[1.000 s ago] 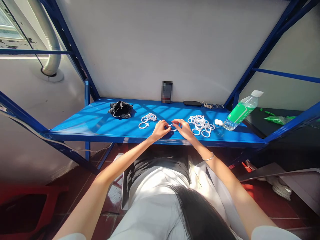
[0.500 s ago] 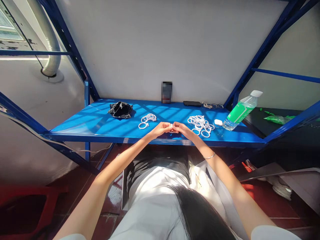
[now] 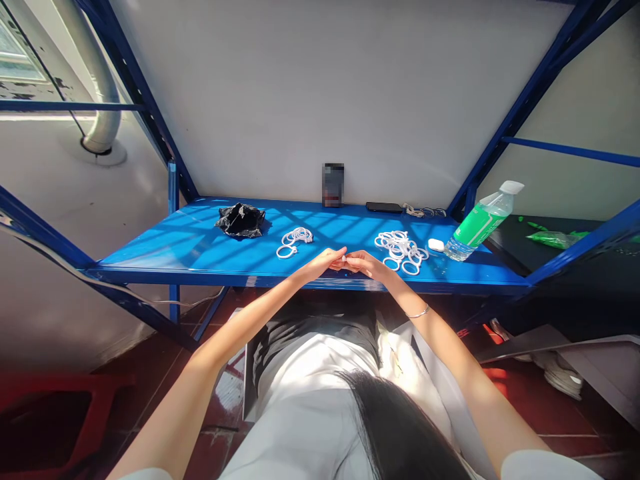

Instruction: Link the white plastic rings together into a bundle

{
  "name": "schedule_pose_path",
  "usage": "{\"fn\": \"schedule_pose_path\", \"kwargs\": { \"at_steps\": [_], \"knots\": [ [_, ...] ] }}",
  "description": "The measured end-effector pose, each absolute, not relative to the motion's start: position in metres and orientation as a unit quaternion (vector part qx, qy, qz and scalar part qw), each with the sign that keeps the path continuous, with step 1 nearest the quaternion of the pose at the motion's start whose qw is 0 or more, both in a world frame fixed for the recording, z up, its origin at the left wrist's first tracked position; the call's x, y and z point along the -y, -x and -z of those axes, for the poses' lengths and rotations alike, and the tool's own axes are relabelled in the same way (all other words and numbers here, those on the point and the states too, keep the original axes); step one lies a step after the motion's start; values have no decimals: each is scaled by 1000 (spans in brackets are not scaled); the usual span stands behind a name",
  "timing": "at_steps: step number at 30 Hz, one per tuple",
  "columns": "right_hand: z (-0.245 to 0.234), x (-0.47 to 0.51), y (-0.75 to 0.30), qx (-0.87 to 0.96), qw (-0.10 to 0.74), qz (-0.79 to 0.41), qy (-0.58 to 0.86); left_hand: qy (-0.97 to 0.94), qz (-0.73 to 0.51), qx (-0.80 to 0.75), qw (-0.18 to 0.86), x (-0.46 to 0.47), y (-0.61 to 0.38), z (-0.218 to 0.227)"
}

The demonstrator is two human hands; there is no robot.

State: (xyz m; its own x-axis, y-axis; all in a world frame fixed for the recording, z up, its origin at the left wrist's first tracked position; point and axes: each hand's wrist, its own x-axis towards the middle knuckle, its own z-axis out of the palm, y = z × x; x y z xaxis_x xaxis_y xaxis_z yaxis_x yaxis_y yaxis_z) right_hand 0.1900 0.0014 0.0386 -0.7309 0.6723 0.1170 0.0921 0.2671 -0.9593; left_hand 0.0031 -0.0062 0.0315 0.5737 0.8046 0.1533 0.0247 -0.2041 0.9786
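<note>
My left hand (image 3: 325, 261) and my right hand (image 3: 363, 263) meet fingertip to fingertip over the front edge of the blue shelf (image 3: 200, 247). Both are pinched on a small white ring (image 3: 344, 258), of which only a tiny white bit shows between the fingers. To the left lies a small cluster of white rings (image 3: 295, 239). A larger pile of white rings (image 3: 401, 249) lies just right of my right hand. A thin bracelet (image 3: 418, 312) is on my right wrist.
A crumpled black bag (image 3: 241, 220) lies at the shelf's left. A dark upright box (image 3: 333, 185), a phone (image 3: 383, 207) and a cable (image 3: 425, 212) are at the back. A white earbud case (image 3: 436, 245) and a green-labelled bottle (image 3: 481, 222) lie at the right. Blue frame posts (image 3: 173, 187) flank the shelf.
The hands have drawn closer together and slightly toward me, from holding the ring spread between them to pinching it tightly at the fingertips. The piles have not moved.
</note>
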Motion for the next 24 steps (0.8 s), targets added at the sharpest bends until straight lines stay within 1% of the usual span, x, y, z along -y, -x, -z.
{"fn": "schedule_pose_path", "kwargs": {
  "at_steps": [3, 6, 8, 10, 12, 13, 15, 17, 19, 20, 22, 24],
  "knots": [
    [-36, -3, -191, 747, 269, -555, 247, -673, -373, -257, 586, 6, -5, -32],
    [-33, -6, -192, 738, 284, -561, 245, -664, -397, -234, 589, 6, -5, -35],
    [-32, -9, -190, 730, 302, -558, 253, -672, -399, -236, 577, 5, -3, -39],
    [-30, -13, -189, 722, 340, -536, 277, -700, -388, -253, 543, 4, 5, -46],
    [-30, -16, -190, 731, 386, -459, 327, -759, -351, -279, 472, 2, 18, -54],
    [-30, -18, -191, 743, 405, -394, 360, -800, -314, -294, 419, 0, 26, -59],
    [-31, -20, -197, 769, 414, -226, 431, -861, -255, -350, 267, -3, 42, -68],
    [-31, -22, -205, 776, 377, -59, 502, -871, -209, -427, 122, -7, 58, -77],
    [-29, -24, -213, 762, 312, 54, 564, -854, -164, -493, 28, -9, 72, -84],
    [-27, -26, -216, 753, 281, 89, 589, -843, -137, -519, -2, -10, 78, -87],
    [-21, -30, -222, 739, 240, 124, 617, -822, -80, -563, -26, -10, 88, -92],
    [-14, -35, -227, 738, 242, 129, 616, -810, -38, -585, -23, -9, 95, -94]
  ]
}}
